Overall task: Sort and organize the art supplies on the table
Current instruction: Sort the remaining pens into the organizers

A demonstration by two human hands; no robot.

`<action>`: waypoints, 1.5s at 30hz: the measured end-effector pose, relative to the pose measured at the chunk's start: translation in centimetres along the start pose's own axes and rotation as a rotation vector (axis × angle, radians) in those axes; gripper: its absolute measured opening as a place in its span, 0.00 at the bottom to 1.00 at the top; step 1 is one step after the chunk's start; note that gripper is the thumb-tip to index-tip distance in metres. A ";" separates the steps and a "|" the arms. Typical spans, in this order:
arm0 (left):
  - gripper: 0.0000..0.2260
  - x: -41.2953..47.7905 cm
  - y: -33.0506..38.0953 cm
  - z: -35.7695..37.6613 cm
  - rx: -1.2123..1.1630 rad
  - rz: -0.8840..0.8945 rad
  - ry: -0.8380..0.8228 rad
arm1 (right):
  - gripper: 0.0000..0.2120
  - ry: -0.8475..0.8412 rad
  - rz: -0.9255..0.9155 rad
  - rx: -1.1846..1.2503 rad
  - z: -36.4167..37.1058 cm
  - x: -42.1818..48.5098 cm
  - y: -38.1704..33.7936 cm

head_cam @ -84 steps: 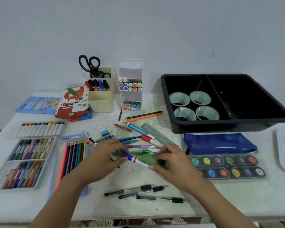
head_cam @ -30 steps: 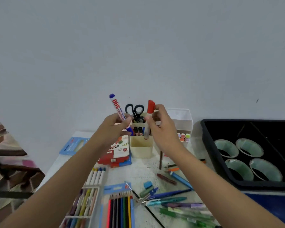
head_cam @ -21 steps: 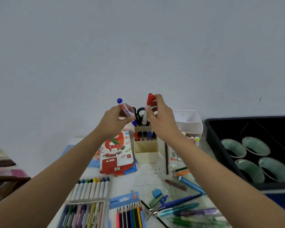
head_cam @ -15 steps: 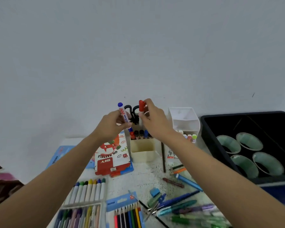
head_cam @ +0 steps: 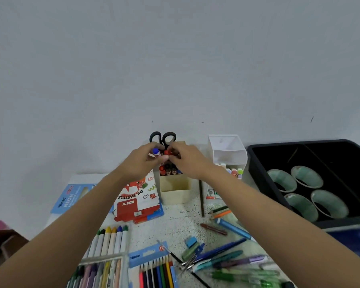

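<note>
Cream holder point(head_cam: 176, 191) with scissors point(head_cam: 163, 138) and markers point(head_cam: 168, 170), left hand point(head_cam: 140, 161) pinching blue marker point(head_cam: 156, 151), right hand point(head_cam: 188, 162) pinching red marker point(head_cam: 167, 152)

Just above the middle of the frame, a blue-capped marker point(head_cam: 156, 151) and a red-capped marker point(head_cam: 167, 152) sit side by side, caps uppermost, over the cream pen holder point(head_cam: 176, 189). The blue one is in the grip of the left hand point(head_cam: 139, 163), the red one in the right hand point(head_cam: 189, 161), and their lower ends are hidden. Capped markers point(head_cam: 169, 170) and black-handled scissors point(head_cam: 163, 138) stand in the holder's rear section. At lower centre, loose pens point(head_cam: 222, 251) lie scattered on the desk point(head_cam: 181, 223).
</note>
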State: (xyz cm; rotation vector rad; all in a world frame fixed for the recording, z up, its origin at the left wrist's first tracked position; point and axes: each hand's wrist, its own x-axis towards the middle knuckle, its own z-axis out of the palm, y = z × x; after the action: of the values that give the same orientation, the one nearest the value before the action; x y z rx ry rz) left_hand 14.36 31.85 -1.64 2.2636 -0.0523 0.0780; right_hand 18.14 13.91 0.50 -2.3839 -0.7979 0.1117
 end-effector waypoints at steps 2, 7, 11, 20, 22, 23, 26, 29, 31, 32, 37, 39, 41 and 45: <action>0.16 -0.4 0.4 -0.1 0.017 0.004 0.016 | 0.10 -0.006 0.005 -0.003 0.1 -0.1 0.1; 0.09 -1.2 0.6 0.3 0.103 0.026 0.114 | 0.10 -0.025 0.016 -0.022 0.3 -0.3 0.4; 0.06 -1.8 0.9 0.3 0.048 0.034 0.206 | 0.13 -0.035 0.003 -0.038 0.3 -0.9 0.3; 0.05 -2.5 3.6 -1.8 0.074 0.229 0.463 | 0.13 0.188 0.006 0.212 -0.1 -1.7 0.2; 0.06 -2.5 4.9 -2.3 0.017 0.252 0.519 | 0.11 0.236 -0.004 0.294 -0.4 -1.6 -0.1; 0.06 -2.5 5.6 -2.4 -0.017 0.256 0.544 | 0.11 0.242 -0.011 0.328 -0.5 -1.5 -0.4; 0.07 -2.5 7.3 -3.1 -0.103 0.277 0.618 | 0.10 0.200 -0.035 0.384 -0.8 -1.4 -1.0; 0.09 -2.7 8.5 -3.3 -0.250 0.272 0.640 | 0.11 0.190 -0.078 0.344 -1.5 -1.6 -1.4; 0.11 -2.8 8.4 -3.1 -0.358 0.216 0.639 | 0.09 0.256 -0.098 0.298 -2.5 -2.0 -1.5; 0.12 -2.7 8.0 -3.0 -0.411 0.168 0.629 | 0.08 0.293 -0.096 0.283 -3.1 -2.3 -1.5; 0.21 -2.7 3.4 -1.7 -0.291 -0.113 0.360 | 0.04 0.357 -0.131 0.255 -5.7 -3.5 -0.8; 0.17 -2.9 1.5 -0.8 -0.109 -0.148 0.265 | 0.05 0.361 -0.123 0.225 -6.1 -3.8 -0.5; 0.13 -2.8 0.4 -0.1 -0.007 -0.149 0.223 | 0.05 0.365 -0.106 0.188 -6.2 -3.8 -0.3; 0.04 -2.6 0.2 0.6 0.030 -0.118 0.289 | 0.04 0.317 -0.119 0.087 -5.1 -3.2 -0.3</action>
State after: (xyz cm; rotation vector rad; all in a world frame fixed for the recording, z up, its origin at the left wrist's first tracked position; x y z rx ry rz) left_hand 11.78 31.28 -2.10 2.2580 0.2365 0.3434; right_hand 16.69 9.52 4.47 -2.1921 -0.7624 -0.2690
